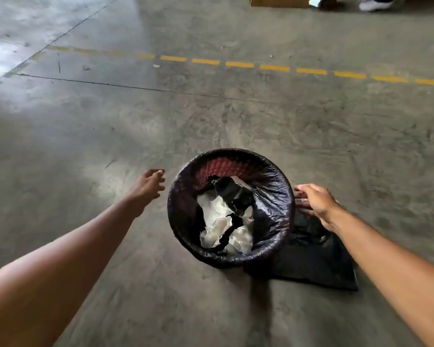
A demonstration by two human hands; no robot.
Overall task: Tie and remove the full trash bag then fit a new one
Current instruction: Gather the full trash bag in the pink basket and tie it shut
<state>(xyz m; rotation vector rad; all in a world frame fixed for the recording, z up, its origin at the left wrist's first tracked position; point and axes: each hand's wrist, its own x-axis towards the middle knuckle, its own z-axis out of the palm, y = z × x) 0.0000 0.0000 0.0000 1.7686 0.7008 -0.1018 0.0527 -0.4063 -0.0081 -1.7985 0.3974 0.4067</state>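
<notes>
Floor (211, 116): bare concrete fills the view, crossed by a dashed yellow line (238, 64) well beyond the work; the bin stands in the open with room on every side.
Bin (218, 164): a round red mesh basket, upright between the two arms, its weave showing through the liner at the far inner wall.
Full bag (271, 204): a black liner, still in the bin, its mouth folded over the rim all the way round, so it appears untied and not yet lifted; by that the task looks barely begun.
New bag (318, 261): a flat, folded black sheet on the floor, touching the bin's right side and partly tucked behind it, seemingly laid close to be ready once the bin is empty.
Trash (218, 224): crumpled white paper and dark scraps low inside the liner, well under the rim, leaving slack that should gather into a knot.
Right hand (316, 202): fingers spread, empty, at the bin's right rim above the new bag; whether it touches rim or bag is not clear.
Left hand (149, 184): loosely curled, holding nothing, just beside the left rim and apart from it, placed as if to take the opposite edge.
Obstacles: none near; a cardboard box (280, 1) and a white shoe (375, 3) sit at the far top edge.
</notes>
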